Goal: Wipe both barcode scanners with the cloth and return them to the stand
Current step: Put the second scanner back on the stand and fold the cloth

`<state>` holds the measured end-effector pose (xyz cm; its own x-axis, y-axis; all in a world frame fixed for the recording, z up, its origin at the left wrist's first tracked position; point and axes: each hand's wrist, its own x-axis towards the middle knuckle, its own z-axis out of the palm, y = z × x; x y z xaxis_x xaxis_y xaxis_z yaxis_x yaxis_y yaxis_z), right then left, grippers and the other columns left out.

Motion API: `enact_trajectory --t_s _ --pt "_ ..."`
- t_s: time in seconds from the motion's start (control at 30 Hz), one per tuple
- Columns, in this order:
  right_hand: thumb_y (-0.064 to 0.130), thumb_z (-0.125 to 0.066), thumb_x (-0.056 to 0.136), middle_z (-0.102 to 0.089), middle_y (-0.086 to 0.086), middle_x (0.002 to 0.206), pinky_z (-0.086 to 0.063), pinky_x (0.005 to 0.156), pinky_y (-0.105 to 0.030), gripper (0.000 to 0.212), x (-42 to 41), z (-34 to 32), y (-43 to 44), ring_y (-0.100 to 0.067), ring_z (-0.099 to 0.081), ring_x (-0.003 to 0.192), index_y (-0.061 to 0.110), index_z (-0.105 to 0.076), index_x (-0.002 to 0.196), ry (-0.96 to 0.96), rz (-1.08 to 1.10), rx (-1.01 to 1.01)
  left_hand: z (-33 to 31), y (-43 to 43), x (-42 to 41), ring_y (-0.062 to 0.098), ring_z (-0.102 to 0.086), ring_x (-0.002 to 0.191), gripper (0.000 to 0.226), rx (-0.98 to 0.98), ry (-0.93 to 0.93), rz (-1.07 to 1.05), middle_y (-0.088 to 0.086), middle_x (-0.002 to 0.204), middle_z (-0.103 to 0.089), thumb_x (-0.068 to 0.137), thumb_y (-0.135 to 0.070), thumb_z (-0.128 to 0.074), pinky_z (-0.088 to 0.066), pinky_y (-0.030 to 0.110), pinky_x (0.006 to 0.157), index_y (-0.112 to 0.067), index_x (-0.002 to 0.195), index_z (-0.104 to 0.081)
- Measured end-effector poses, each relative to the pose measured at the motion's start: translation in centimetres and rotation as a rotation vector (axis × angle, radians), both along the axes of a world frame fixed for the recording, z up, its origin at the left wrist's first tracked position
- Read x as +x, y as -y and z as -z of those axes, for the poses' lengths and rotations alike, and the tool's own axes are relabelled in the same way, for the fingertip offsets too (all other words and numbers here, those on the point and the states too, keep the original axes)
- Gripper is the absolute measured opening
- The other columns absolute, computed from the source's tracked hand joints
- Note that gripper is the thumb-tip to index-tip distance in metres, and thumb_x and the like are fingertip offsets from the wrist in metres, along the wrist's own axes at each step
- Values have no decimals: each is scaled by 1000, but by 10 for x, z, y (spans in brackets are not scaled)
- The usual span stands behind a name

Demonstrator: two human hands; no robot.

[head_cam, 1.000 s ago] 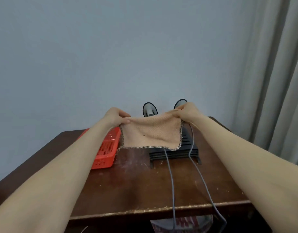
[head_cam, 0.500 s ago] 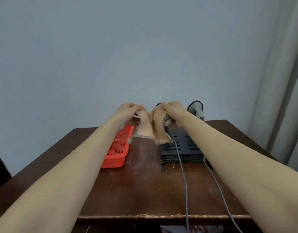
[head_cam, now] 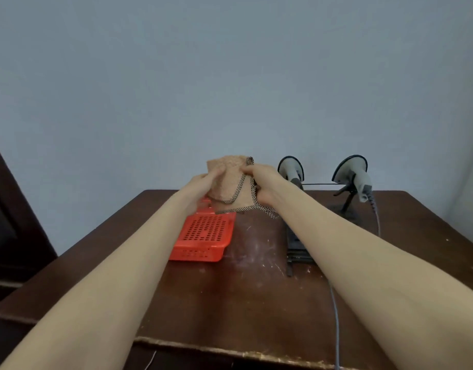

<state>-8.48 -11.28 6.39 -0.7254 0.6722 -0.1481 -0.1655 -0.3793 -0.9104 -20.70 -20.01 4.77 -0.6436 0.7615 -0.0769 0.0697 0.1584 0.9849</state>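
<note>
A peach cloth (head_cam: 230, 180) with a checkered hem is folded and held up over the back of the table. My left hand (head_cam: 203, 184) grips its left side and my right hand (head_cam: 262, 182) pinches its right edge. Two grey barcode scanners, one (head_cam: 291, 168) just right of my right hand and one (head_cam: 354, 172) farther right, sit upright on a black stand (head_cam: 299, 249). Grey cables run from them toward the table's front edge.
A red perforated basket (head_cam: 206, 233) lies under and in front of the cloth. The brown wooden table (head_cam: 230, 303) has scuffed patches in the middle. A dark piece of furniture (head_cam: 8, 222) stands at the left, a plain wall behind.
The cloth was stretched flat between both hands, then my hands came together and folded it. The folded cloth now sits higher, and the view has shifted left.
</note>
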Motion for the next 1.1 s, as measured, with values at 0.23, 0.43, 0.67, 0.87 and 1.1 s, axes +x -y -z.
enact_trajectory --t_s 0.23,0.43,0.67,0.87,1.1 --pt "-11 -62 77 -60 -10 117 -51 96 -44 64 -50 28 1 -29 -60 112 15 -48 134 253 85 394 16 4 -39 15 -62 74 20 103 -149 -177 7 88 -66 94 -23 -56 -51 27 64 -6 101 -62" --pt "29 -69 85 -66 -2 93 -50 86 -33 27 -68 51 -2 -17 -57 85 22 -67 111 286 203 522 41 -6 -60 21 -54 74 23 -33 -291 -241 3 75 -57 95 -13 -44 -45 33 67 -14 74 -54" --pt "11 -61 86 -59 -6 129 -50 96 -38 44 -75 62 -10 -26 -60 110 22 -58 128 406 177 617 54 -10 -72 33 -58 93 27 -241 -528 -316 16 95 -63 95 -24 -42 -43 35 74 -5 95 -61" --pt "15 -60 82 -49 -9 134 -48 97 -41 46 -74 71 -18 -30 -52 118 25 -53 127 751 211 736 77 -7 -76 34 -43 126 55 -728 -879 -84 19 138 -45 84 -24 -60 -39 41 102 -12 135 -45" --pt "13 -62 78 -56 -16 126 -55 87 -43 59 -71 81 -7 -32 -61 106 14 -43 134 837 66 680 83 -9 -64 29 -25 137 46 -868 -759 317 14 147 -35 86 -31 -55 -31 46 111 -44 130 -52"
